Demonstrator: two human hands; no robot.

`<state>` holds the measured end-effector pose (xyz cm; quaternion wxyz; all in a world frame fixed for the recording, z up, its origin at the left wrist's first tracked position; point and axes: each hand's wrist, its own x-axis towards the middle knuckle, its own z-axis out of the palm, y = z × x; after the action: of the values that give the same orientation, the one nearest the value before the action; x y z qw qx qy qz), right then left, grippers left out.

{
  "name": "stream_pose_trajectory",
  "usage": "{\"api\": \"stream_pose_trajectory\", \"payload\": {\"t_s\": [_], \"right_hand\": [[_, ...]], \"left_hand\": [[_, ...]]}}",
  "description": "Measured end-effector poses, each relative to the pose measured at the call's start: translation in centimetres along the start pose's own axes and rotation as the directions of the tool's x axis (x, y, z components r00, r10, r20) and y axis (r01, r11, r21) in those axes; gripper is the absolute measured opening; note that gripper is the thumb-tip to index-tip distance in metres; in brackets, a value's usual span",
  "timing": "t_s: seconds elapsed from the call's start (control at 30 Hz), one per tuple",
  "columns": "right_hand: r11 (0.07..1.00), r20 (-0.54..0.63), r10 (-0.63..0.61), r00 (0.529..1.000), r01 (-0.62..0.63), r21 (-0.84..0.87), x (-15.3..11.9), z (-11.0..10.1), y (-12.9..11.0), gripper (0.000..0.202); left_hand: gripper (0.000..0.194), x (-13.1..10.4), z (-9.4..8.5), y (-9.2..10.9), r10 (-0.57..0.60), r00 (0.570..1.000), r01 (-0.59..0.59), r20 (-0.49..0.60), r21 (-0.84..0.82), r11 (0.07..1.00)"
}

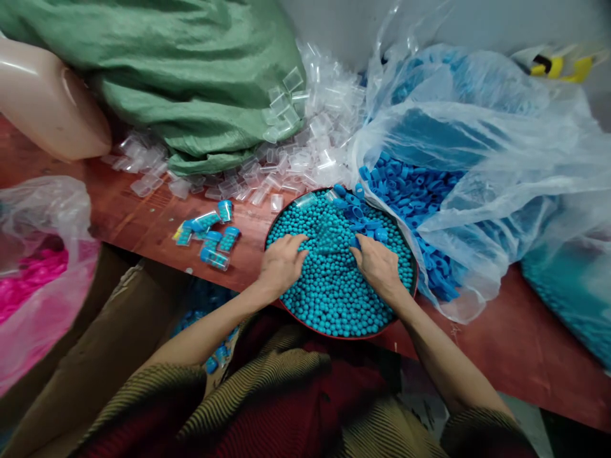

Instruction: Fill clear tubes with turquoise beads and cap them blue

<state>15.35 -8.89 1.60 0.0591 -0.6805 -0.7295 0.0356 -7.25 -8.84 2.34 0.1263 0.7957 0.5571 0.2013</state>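
Our left hand [282, 266] has thumb and forefinger apart, whether our right hand [379, 264] pinches we cannot tell, and the blue caps [371, 225] lie just beyond this nearer hand, toward the far edge of the bead-filled tray [416, 278].

"Where do we look from?"

"1 camera on our head, facing forward and down."

"How near are we?"

"Near the tray [344, 337], which sits around mid-view; the wall [329, 25] stands farther off."

A red desk [143, 222] bears a bead tray [351, 336] near, small filled containers [229, 239] left, a green sack [205, 76] far, a plastic bag [470, 216] right.
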Motion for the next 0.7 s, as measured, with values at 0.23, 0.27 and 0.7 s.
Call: {"api": "stream_pose_trajectory", "payload": {"t_s": [0.23, 0.27, 0.7], "right_hand": [[0.965, -0.076, -0.113, 0.991, 0.127, 0.229, 0.0, 1.7, 0.8, 0.034], [0.946, -0.081, -0.139, 0.987, 0.156, 0.283, 0.1, 2.0, 0.8, 0.034], [0.638, -0.047, -0.124, 0.991, 0.117, 0.761, 0.3, 1.0, 0.7, 0.033]], "left_hand": [[0.025, 3.0, 4.0, 2.7, 0.063, 0.975, -0.058, 0.215, -0.031, 0.998], [0.024, 3.1, 4.1, 2.6, 0.061, 0.973, -0.054, 0.221, -0.037, 0.998], [0.018, 3.6, 3.7, 2.2, 0.124, 0.966, -0.004, 0.227, -0.465, 0.885]]}}
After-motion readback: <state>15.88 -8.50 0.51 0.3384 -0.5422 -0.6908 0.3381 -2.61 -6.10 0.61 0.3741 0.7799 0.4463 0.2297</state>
